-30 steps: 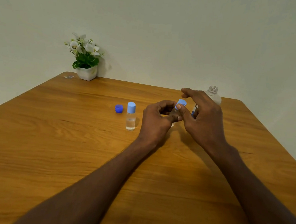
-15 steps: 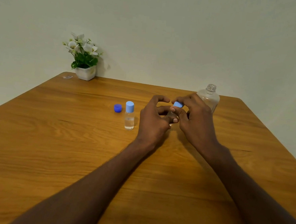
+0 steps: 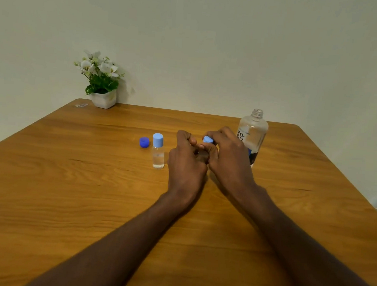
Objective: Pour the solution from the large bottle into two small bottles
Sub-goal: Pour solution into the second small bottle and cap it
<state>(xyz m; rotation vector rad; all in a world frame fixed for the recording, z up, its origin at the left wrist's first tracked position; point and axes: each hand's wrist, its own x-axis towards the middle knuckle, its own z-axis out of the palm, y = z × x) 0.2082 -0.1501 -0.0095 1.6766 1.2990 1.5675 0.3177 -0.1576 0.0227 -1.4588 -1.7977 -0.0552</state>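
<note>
A small clear bottle [image 3: 158, 154] with a light blue cap stands upright on the wooden table [image 3: 68, 190], with liquid in it. To its right my left hand [image 3: 186, 162] wraps around a second small bottle, whose body is hidden by my fingers. My right hand [image 3: 228, 159] pinches that bottle's light blue cap [image 3: 207, 140] from above. Behind my right hand stands the large clear bottle [image 3: 253, 134], uncapped, with a printed label. Its dark blue cap [image 3: 144, 142] lies on the table left of the first small bottle.
A white pot of artificial white flowers [image 3: 101, 82] stands at the table's far left corner against the wall, with a small clear scrap [image 3: 81, 105] beside it. The table's right edge runs diagonally at the right.
My hands have dropped lower and closer together over the second small bottle, and my right fingers have closed further down on its cap. The large bottle shows more behind my right hand.
</note>
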